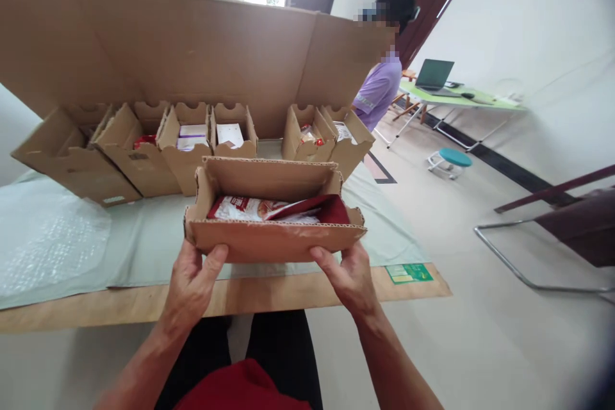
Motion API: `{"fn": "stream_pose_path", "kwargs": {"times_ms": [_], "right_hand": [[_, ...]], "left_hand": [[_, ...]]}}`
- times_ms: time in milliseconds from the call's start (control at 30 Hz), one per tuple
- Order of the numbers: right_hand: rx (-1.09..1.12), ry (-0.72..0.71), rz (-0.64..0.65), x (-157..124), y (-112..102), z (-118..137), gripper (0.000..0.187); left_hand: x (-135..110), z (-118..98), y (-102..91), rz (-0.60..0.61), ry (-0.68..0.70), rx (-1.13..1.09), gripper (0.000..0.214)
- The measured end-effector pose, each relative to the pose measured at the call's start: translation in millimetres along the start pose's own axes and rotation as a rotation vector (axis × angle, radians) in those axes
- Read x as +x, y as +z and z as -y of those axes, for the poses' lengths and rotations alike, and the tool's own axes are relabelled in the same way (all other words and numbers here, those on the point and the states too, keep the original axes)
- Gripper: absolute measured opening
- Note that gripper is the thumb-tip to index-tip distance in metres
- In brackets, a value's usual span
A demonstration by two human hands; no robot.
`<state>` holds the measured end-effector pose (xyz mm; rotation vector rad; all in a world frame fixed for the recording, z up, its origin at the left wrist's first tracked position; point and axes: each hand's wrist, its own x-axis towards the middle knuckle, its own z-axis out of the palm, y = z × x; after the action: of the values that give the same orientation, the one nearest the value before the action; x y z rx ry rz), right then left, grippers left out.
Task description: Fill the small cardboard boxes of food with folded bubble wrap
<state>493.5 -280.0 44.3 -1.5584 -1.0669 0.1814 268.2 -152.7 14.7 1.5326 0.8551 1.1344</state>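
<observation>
Between my two hands is an open cardboard box (273, 243), held above the near part of the table. My left hand (195, 278) grips its left end, thumb on the front wall and fingers partly hidden behind the side. At the right end my right hand (348, 275) grips it the same way. Inside lie a red and white printed packet (240, 208) and a dark red piece (334, 210) that looks like packaging. Behind it stands a row of similar cardboard boxes, with a gap between the white-packed box (235, 152) and the box with red-wrapped items (298, 152).
A tall cardboard panel (202, 51) rises behind the row. Bubble wrap (52, 237) lies at the table's left. The table's wooden front edge (288, 291) is close to me. A person in a purple shirt (382, 90) is beyond, near a folding table with a laptop (435, 77) and a stool (455, 157).
</observation>
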Motion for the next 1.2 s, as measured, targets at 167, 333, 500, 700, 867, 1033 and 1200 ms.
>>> {"fn": "stream_pose_path", "kwargs": {"times_ms": [167,333,500,700,867,1033,1200], "right_hand": [[-0.033,0.046,-0.104,-4.9,4.3,-10.0,0.051],[0.003,0.095,-0.169,-28.0,-6.4,-43.6,0.07],[-0.03,0.015,-0.122,-37.5,21.5,-63.8,0.083],[-0.138,-0.09,-0.079,-56.6,59.1,-58.8,0.068],[-0.182,-0.116,-0.128,-55.6,65.5,-63.0,0.066],[-0.194,-0.138,-0.132,-50.5,69.7,-69.7,0.066],[-0.229,-0.137,-0.121,-42.6,76.5,-70.2,0.067]], "left_hand": [[50.8,1.2,16.2,0.17,0.095,-0.045,0.069],[112.3,19.3,65.5,0.405,0.164,-0.103,0.073],[151.2,49.8,88.0,0.294,0.182,0.015,0.072],[116.4,73.9,87.9,0.055,0.197,0.284,0.052],[95.9,81.5,98.2,0.136,0.183,0.244,0.055],[99.4,83.9,105.0,0.166,0.256,0.213,0.053],[98.4,96.1,102.4,0.234,0.239,0.166,0.057]]}}
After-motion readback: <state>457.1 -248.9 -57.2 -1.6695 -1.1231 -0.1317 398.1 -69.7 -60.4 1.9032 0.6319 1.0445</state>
